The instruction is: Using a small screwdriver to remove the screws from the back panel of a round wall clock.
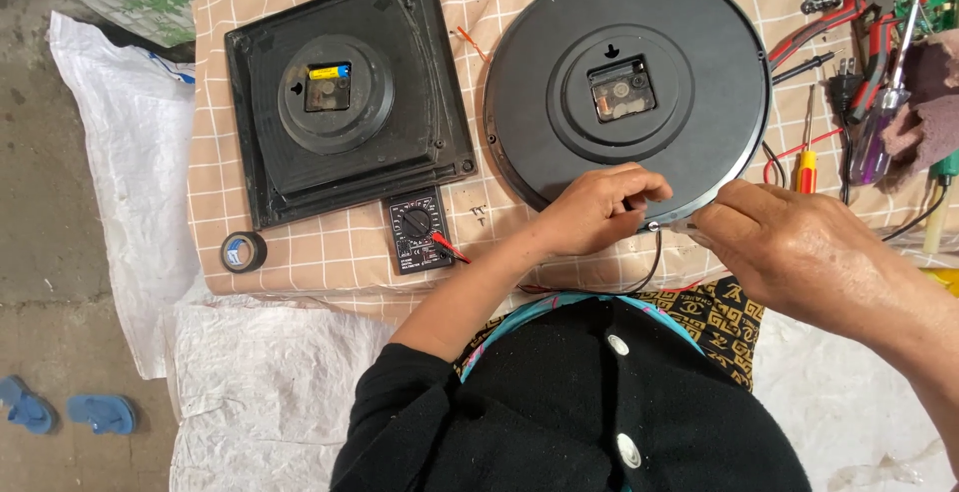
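Round black clock (627,82) lies face-down exposing its mechanism, both hands pinching its six o'clock rim: left hand (599,214) curled closed, right hand (789,242) nipping a probe-like tip.

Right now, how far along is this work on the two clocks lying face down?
Already done: both clocks lie face down, and the square clock has a battery in its movement. In hand: the left hand and right hand work at the near rim of the round clock, by a dark wire. Left: the round clock's movement seems to have no battery, and the multimeter lies unused.
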